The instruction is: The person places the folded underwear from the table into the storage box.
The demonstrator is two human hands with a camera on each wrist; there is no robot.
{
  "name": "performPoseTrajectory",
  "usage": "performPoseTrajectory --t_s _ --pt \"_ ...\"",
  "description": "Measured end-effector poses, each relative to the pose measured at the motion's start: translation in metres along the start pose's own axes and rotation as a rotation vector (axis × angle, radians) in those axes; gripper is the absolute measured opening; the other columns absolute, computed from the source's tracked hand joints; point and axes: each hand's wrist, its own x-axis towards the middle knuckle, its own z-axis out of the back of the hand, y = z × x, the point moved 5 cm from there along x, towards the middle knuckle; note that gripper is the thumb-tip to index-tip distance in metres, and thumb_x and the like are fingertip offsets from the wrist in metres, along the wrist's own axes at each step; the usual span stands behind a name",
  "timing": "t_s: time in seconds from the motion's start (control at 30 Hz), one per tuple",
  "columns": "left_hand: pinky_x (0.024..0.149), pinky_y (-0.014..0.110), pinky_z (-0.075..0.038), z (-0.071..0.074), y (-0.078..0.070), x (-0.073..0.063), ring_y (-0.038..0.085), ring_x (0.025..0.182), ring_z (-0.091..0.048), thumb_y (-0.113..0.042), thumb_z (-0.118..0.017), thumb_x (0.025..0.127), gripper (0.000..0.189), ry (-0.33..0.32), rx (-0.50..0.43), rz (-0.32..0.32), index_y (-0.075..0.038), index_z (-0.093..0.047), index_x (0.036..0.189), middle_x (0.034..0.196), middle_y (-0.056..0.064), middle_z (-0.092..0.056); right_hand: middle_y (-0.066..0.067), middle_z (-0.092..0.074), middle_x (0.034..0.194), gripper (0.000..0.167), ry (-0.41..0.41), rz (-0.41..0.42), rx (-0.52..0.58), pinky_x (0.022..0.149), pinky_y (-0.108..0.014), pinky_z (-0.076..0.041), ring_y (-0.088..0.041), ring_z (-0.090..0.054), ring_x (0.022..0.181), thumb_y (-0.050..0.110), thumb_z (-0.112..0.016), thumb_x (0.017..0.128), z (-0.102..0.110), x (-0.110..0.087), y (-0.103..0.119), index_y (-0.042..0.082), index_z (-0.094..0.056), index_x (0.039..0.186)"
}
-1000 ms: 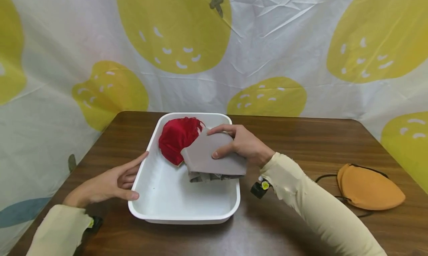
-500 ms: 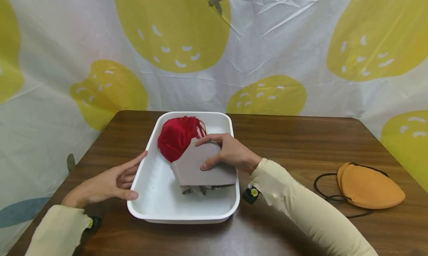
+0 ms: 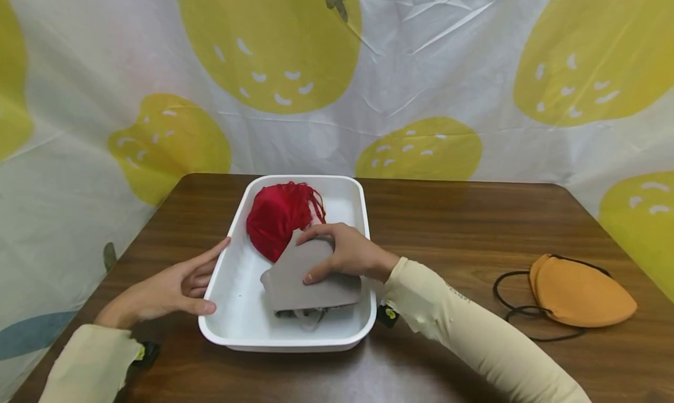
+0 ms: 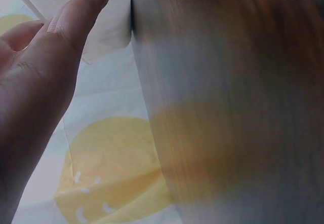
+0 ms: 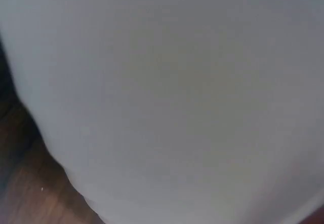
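A white plastic tray [image 3: 240, 327] stands on the table and holds a red satin drawstring pouch [image 3: 271, 219] at its far left. My right hand [image 3: 350, 252] grips a grey, flat-sided, folded pouch-like piece [image 3: 305, 286] from above, thumb on the near face and fingers over the far edge. This piece is low inside the tray, partly overlapping the red pouch, with crumpled, stringy material along its near edge. At the tray's left side, my left hand [image 3: 168, 292] rests with thumb and index fingertip against the rim. The thumb [image 4: 83, 11] shows extended beside the tray wall in the left wrist view.
An orange drawstring pouch [image 3: 581, 292] with black cords lies at the right of the brown wooden table [image 3: 453, 216]. Behind hangs a white curtain [image 3: 295, 140] printed with yellow lemons. Blurred white tray wall [image 5: 167, 97] fills most of the right wrist view.
My right hand has carried the grey piece leftward, toward me and down into the tray, uncovering more of the red pouch's strings. The left hand has stayed at the rim.
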Motion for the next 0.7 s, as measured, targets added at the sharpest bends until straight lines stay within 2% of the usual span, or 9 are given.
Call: performPoseTrajectory --t_s 0.23,0.3,0.47,0.7 --pt "0.096 0.030 -0.055 0.000 -0.001 -0.001 -0.002 0.130 -0.054 -0.005 -0.073 0.090 0.109 -0.004 0.005 0.000 -0.020 0.008 0.162 0.160 0.042 -0.007 -0.001 -0.064 0.126 0.060 0.049 0.026 -0.194 0.089 -0.031 -0.050 -0.018 -0.060 0.105 0.033 -0.088 0.075 -0.006 -0.004 0.004 0.030 -0.062 0.129" --pt "0.096 0.031 -0.055 0.000 -0.001 -0.001 -0.002 0.129 -0.054 -0.006 -0.073 0.090 0.109 -0.006 0.009 0.002 -0.020 0.008 0.162 0.160 0.042 -0.007 -0.002 -0.065 0.124 0.062 0.064 0.053 -0.255 0.089 -0.031 -0.050 -0.018 -0.060 0.104 0.035 -0.086 0.078 -0.008 -0.004 0.005 0.028 -0.060 0.133" --pt "0.096 0.032 -0.056 0.001 0.001 -0.001 -0.001 0.128 -0.055 -0.008 -0.074 0.090 0.110 -0.017 0.009 0.016 -0.021 0.007 0.162 0.160 0.041 -0.009 -0.007 -0.066 0.130 0.066 0.110 0.116 -0.411 0.096 -0.034 -0.050 -0.020 -0.062 0.107 0.038 -0.081 0.083 -0.013 -0.006 0.008 0.019 -0.056 0.141" --pt "0.097 0.030 -0.055 0.001 0.001 -0.001 -0.001 0.130 -0.054 -0.005 -0.072 0.091 0.109 0.004 -0.007 -0.005 -0.020 0.009 0.162 0.159 0.042 -0.005 -0.008 -0.070 0.125 0.067 0.159 0.111 -0.497 0.101 -0.038 -0.049 -0.021 -0.063 0.109 0.040 -0.076 0.086 -0.016 -0.012 0.011 0.015 -0.054 0.144"
